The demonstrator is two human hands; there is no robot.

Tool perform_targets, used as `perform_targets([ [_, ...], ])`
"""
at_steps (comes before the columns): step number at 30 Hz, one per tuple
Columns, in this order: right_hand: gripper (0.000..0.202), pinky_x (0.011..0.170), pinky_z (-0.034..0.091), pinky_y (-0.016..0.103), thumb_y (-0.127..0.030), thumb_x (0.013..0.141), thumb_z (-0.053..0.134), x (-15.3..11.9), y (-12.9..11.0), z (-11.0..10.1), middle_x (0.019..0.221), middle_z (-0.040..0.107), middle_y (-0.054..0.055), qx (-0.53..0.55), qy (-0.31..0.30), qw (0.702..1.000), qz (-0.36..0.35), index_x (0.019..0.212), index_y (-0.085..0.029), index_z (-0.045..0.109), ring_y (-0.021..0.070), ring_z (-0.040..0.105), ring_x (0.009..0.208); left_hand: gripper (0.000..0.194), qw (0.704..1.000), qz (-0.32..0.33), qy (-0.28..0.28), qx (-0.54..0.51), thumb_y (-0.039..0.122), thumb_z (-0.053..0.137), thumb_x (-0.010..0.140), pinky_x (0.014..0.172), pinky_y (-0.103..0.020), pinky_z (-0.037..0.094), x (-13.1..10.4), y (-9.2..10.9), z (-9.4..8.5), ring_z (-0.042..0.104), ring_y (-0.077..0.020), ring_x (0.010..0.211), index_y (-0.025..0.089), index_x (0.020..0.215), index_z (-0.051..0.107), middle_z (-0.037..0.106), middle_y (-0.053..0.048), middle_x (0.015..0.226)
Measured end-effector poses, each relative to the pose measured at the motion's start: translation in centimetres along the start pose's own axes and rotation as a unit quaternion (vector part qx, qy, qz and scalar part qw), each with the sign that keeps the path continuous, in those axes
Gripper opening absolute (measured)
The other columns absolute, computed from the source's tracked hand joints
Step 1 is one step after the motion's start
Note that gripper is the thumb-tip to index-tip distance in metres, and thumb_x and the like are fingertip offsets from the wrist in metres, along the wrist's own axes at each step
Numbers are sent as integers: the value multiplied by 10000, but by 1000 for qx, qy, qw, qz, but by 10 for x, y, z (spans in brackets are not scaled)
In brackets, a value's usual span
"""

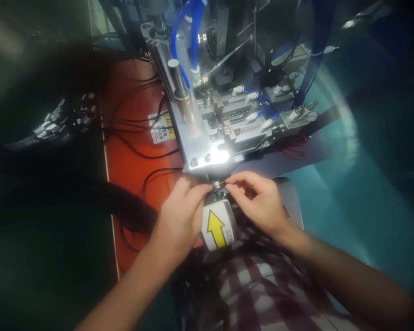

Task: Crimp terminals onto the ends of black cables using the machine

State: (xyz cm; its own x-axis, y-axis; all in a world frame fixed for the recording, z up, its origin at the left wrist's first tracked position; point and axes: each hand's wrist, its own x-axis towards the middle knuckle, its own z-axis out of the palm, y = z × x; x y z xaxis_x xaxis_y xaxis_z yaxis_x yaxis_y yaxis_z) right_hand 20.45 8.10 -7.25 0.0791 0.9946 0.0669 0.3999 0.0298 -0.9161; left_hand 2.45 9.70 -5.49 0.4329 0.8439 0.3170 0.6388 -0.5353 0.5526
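Note:
Between my hands, just in front of the machine's metal plate, is a small shiny connector (218, 184) with thin red and green wires at its right end. My left hand (183, 204) is closed, thumb and fingertips pinching the connector's left side. On the other side, my right hand (260, 200) pinches the thin wires (222, 183) between thumb and index finger. The exact grip points are small and partly hidden by the fingertips. Below the connector lies a white label with a yellow arrow (216, 229).
The machine's metal plate (200, 149) carries a steel post (179, 87), cylinders and blue air hoses (195, 37). Black cables (138, 154) cross the orange table (134, 105). At the left lies a pile of small metallic parts (51, 122). A checked garment (262, 285) shows below.

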Motion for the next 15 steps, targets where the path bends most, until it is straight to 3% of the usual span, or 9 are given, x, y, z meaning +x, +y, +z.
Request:
perform_targets([
  [9,56,535,418,233,-219,813,644,7,2,4,673,608,-11,35,-32,996,69,803,-165,653,101,505,558,205,1000,-1,0,-9,43,503,890,705,-183,501,1,0,-1,607,-108,829,120,988,667,591,-49,910],
  [15,88,602,461,251,-240,851,597,8,3,4,720,605,6,63,-63,992,85,799,-172,617,127,550,638,216,1000,-1,4,-9,43,496,894,710,-194,504,-2,-1,0,607,-108,834,133,996,663,583,-45,909],
])
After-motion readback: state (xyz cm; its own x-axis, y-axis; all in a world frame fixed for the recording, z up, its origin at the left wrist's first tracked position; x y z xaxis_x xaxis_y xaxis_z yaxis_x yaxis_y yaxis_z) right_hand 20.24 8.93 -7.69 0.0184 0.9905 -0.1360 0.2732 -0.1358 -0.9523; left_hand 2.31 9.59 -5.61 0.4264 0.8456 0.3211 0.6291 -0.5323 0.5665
